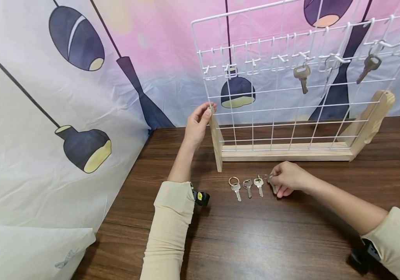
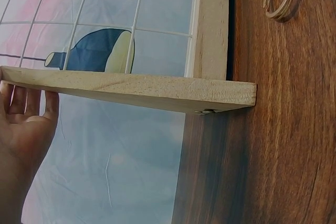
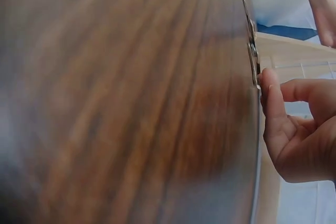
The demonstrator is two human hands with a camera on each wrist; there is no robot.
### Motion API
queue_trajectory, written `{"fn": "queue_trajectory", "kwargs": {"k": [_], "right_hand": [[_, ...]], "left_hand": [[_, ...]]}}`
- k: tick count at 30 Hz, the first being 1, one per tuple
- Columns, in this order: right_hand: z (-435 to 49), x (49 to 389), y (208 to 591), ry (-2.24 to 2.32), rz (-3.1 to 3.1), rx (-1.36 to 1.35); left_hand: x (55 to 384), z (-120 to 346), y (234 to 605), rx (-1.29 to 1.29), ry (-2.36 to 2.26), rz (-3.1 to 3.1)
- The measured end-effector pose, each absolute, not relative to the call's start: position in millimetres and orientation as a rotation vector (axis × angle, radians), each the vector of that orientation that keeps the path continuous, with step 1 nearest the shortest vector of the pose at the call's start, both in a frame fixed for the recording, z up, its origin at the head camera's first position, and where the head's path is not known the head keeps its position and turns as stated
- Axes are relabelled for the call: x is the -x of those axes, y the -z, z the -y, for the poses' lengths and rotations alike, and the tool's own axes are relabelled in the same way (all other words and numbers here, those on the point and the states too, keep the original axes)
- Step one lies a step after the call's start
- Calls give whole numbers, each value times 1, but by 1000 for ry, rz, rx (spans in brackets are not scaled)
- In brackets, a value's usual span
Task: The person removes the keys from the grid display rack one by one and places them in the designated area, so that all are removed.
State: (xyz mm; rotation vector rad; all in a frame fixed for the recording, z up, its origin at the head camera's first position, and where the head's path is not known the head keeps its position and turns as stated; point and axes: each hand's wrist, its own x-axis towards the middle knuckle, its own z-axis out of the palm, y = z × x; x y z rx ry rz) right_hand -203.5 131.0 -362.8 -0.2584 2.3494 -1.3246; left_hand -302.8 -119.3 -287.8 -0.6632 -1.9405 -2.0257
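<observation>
My left hand (image 1: pixel 197 123) grips the top of the wooden side post (image 1: pixel 215 144) of a white wire grid rack (image 1: pixel 273 125). In the left wrist view, its fingers meet the end of that post. My right hand (image 1: pixel 289 178) is low over the table, its fingertips pinching a key (image 1: pixel 272 184) at the right end of a row. Left of it lie a silver key (image 1: pixel 258 186), a darker key (image 1: pixel 249 190) and a key with a large ring (image 1: pixel 236 190). In the right wrist view, thumb and fingers meet at the table surface beside the row.
White hooks (image 1: pixel 254 64) line the upper grid. On the right hooks hang several keys, among them a brown key (image 1: pixel 302 77) and a tilted key (image 1: pixel 369 67). The rack's wooden base (image 1: pixel 287 156) stands on the brown table (image 1: pixel 241 241), before a printed cloth (image 1: pixel 172 46).
</observation>
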Motion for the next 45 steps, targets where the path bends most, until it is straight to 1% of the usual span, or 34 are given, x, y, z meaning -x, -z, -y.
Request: {"fn": "queue_trajectory", "kwargs": {"k": [20,39,45], "right_hand": [[-127,202,372,1379,-2283,138],[-122,203,374,1347,-2358,87],[-129,204,371,1401,-2313,107]], "left_hand": [[304,118,289,677,2009,1913],[303,119,287,675,2026,1929],[304,120,288,691,2012,1930]]}}
